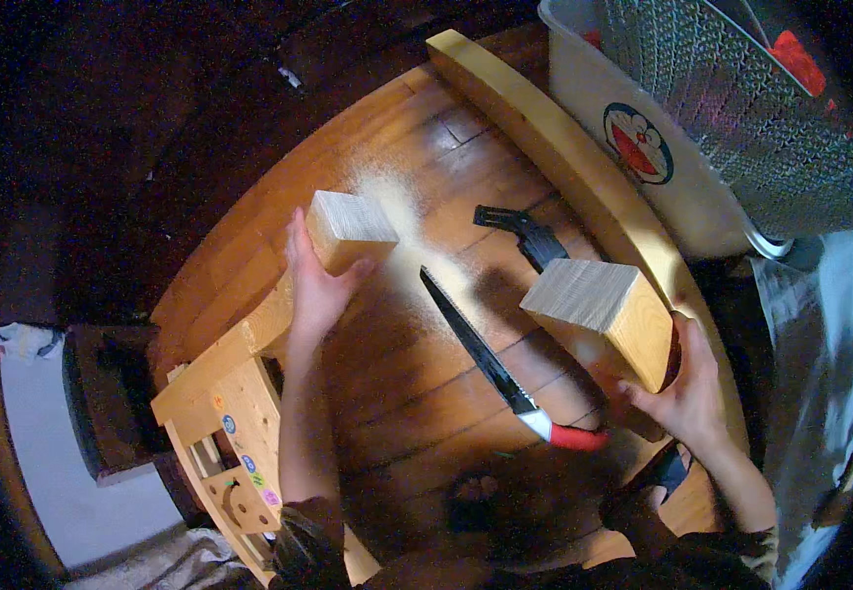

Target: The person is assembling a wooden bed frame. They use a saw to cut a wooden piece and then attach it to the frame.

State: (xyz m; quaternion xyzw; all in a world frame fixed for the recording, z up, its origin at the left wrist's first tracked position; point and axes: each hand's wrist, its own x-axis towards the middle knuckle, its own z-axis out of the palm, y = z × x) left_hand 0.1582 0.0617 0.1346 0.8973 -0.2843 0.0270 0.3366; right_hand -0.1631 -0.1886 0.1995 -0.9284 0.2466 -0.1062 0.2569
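Note:
My left hand grips a short squared wood block from its near left side. A pale, rough-grained end face of that block points upward. On the right, a larger wood block is in my right hand, its lined grey-white face tilted up and its smooth yellow side toward my fingers. Between the hands a handsaw lies on the wooden floor, its dark toothed blade pointing away and its red handle nearest me. Sawdust is scattered beyond and around the blade tip.
A black curved plastic piece rests beyond the right block. Along the right runs a long wooden beam, with a translucent storage bin behind it. At the left stands a small wooden chair with stickers and smiley-shaped holes.

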